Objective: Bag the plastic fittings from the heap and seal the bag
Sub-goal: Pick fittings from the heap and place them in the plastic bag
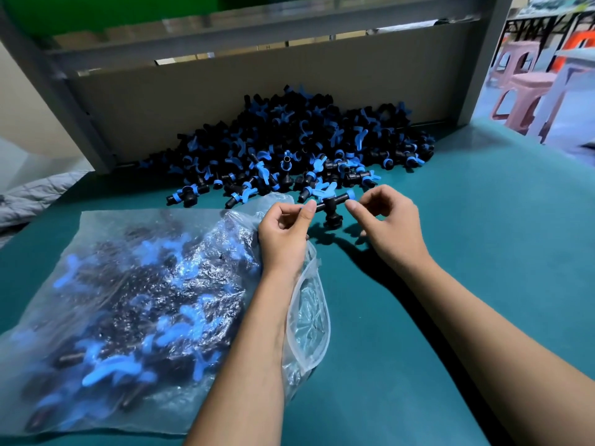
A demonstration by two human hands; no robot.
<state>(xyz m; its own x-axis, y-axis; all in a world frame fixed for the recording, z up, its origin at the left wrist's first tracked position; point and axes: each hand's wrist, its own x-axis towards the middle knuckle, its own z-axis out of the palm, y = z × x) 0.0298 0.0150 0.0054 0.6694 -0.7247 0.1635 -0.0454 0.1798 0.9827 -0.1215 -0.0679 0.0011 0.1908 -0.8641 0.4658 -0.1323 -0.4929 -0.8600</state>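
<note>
Already the bag point(135, 304) at the table's point(483, 236) near-left corner looks well filled yet unsealed — left hand point(285, 233) and right hand point(391, 226) pinch one fitting point(330, 209), heap point(289, 143) remaining by the far edge

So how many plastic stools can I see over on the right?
2, maybe more hidden. A pink stool stands beyond the table's far right corner; an orange stool shows partly behind it, at the picture's edge.

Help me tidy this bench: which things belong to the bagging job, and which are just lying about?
Job:
heap of fittings
T-shaped fitting, held by left hand and right hand
plastic bag, part filled, mouth open

Lying about:
pink stools
grey cloth
cardboard panel
</note>
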